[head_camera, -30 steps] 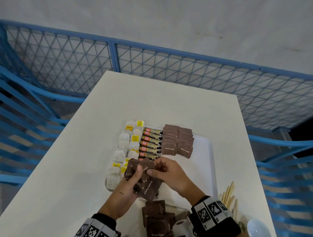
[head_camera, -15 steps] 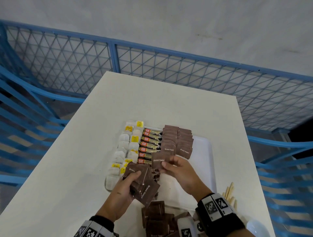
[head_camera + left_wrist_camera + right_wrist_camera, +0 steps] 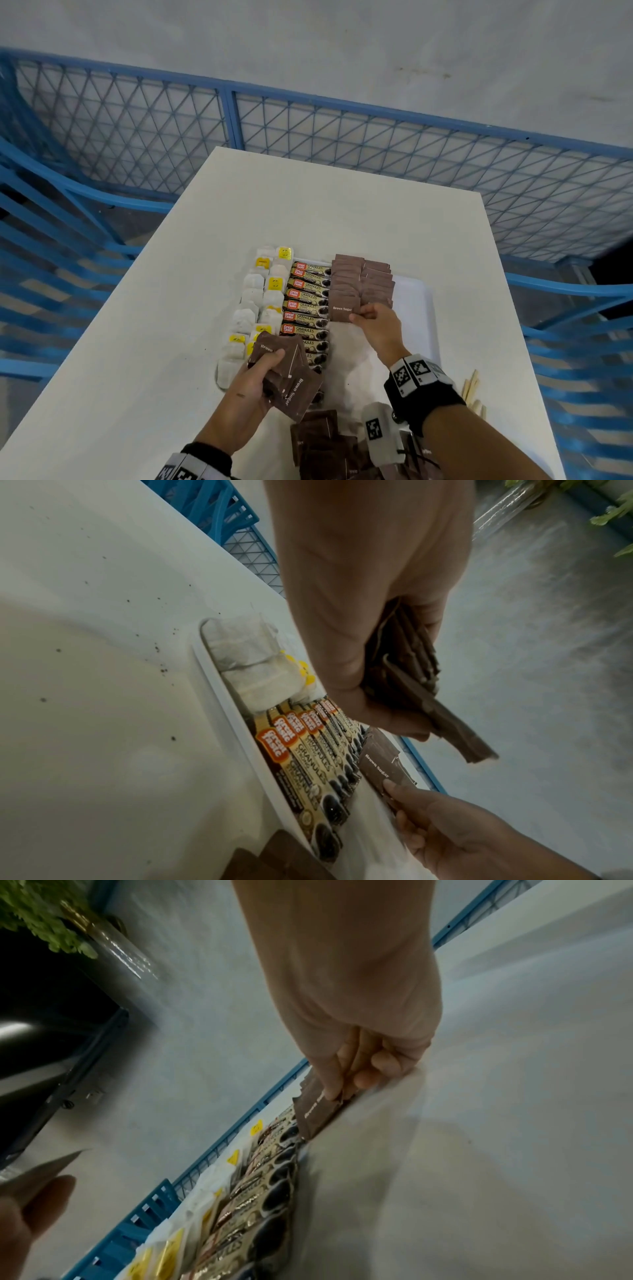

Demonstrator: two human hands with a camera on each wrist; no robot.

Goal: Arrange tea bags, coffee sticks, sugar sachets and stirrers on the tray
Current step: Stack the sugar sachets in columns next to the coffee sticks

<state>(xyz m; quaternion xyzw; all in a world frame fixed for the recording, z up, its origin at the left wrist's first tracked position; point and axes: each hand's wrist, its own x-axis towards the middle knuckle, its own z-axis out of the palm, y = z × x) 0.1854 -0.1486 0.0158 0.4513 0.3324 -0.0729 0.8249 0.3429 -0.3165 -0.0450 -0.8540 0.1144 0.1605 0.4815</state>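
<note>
Tea bags (image 3: 255,301) & coffee sticks (image 3: 308,301) rowed on tray (image 3: 416,308); right hand (image 3: 378,329) pinches brown sugar sachet (image 3: 343,309) at unfinished row, left hand (image 3: 253,383) grips spare sachets (image 3: 291,373), stirrers (image 3: 472,390) still off-tray.

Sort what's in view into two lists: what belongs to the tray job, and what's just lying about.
Job:
tray
tea bags
coffee sticks
laid sugar sachets
sachet in right hand
bundle in left hand
loose sachets
stirrers

Lying about:
blue mesh fence
plant
</note>
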